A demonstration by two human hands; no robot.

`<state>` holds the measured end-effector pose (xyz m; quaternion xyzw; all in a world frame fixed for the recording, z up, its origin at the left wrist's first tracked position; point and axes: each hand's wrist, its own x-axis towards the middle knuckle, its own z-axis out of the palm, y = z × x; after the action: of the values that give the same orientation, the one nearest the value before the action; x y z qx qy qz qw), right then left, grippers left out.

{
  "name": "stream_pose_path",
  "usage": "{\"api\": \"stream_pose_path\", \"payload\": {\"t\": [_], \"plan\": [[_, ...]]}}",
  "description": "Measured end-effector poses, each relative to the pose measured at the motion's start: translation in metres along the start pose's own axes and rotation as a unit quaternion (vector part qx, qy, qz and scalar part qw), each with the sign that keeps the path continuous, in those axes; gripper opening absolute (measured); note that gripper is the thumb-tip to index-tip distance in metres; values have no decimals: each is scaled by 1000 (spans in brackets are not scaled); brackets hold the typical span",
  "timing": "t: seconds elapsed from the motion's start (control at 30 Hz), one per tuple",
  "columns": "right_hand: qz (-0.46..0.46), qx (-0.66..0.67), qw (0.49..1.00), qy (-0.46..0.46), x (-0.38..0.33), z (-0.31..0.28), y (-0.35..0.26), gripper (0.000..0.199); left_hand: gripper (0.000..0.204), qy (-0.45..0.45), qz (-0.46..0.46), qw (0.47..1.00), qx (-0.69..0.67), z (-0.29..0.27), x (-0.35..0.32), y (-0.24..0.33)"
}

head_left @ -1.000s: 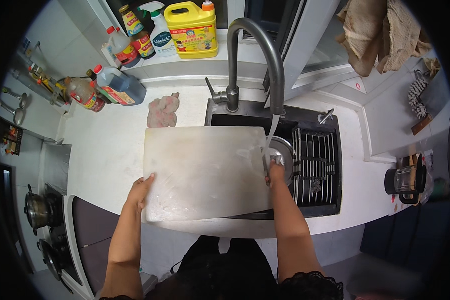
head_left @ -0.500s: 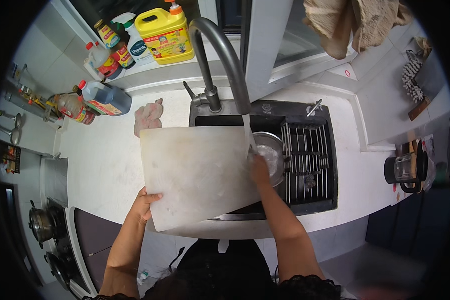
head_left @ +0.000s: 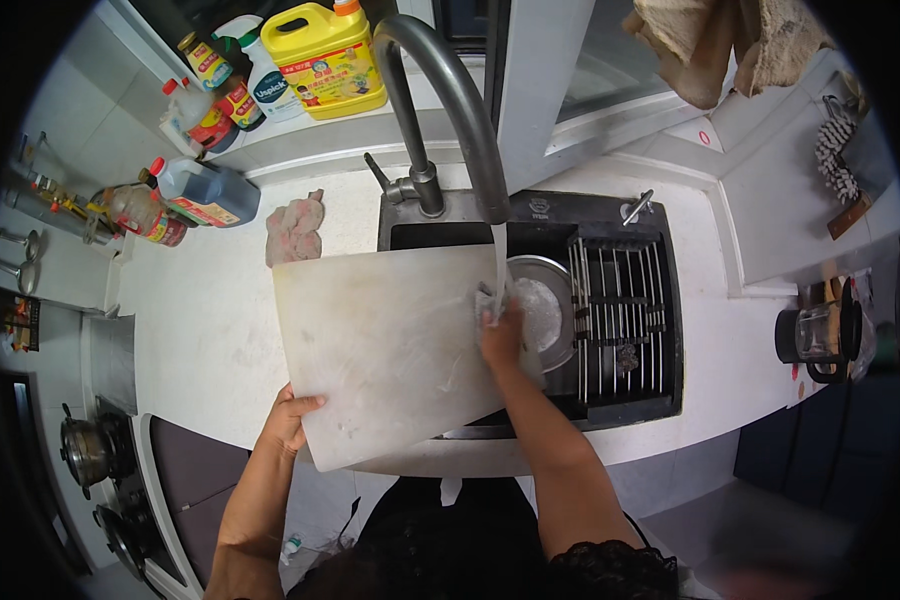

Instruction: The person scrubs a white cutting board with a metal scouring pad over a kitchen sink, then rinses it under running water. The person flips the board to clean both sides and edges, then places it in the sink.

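A large white cutting board [head_left: 390, 350] slants over the left part of the black sink [head_left: 625, 411]. My left hand [head_left: 292, 415] grips its lower left edge, thumb on top. At the board's right side my right hand [head_left: 502, 335] presses a crumpled grey scrubbing cloth [head_left: 485, 302] onto the surface; part of the cloth is hidden by the fingers. Water [head_left: 500, 250] runs from the tall grey faucet [head_left: 450, 80] onto the board beside that hand. A metal basin [head_left: 564, 335] with foamy water stands in the sink just right of the board, partly covered by it.
A metal drying rack [head_left: 610, 325] spans the sink's right side. On the counter [head_left: 200, 330] lie a pinkish rag [head_left: 295, 228] and a dark sauce jug [head_left: 210, 192]. A yellow jug [head_left: 330, 65] stands on the sill. At far right is a blender jar [head_left: 818, 333].
My right hand with the cloth has shifted slightly left and inward on the board. The board's near edge sits slightly lower in view. My left hand keeps its grip.
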<state>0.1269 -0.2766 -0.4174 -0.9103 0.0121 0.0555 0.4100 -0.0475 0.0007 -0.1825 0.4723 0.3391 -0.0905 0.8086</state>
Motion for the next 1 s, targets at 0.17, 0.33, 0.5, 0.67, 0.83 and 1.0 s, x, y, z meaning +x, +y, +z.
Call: {"api": "stream_pose_path", "payload": {"t": [0.17,0.33,0.5,0.67,0.83,1.0], "plan": [[-181,-42,980,-76,-65,-8,-112,59,51,-1,11,1000,4,2,-2,-1],[-118,-58,991,-1,-16,-3,-70,53,48,-10,16,999,31,16,-4,14],[-48,-102,990,90,17,14,-3,54,53,2,15,999,49,14,-4,15],[-154,10,984,-85,-67,-14,-150,61,49,-8,34,998,50,30,-13,24],[-229,35,972,-34,-16,-40,-172,53,47,-46,42,996,70,46,-18,39],[-96,21,992,73,58,-34,-34,45,44,-64,32,996,51,67,-18,42]]}}
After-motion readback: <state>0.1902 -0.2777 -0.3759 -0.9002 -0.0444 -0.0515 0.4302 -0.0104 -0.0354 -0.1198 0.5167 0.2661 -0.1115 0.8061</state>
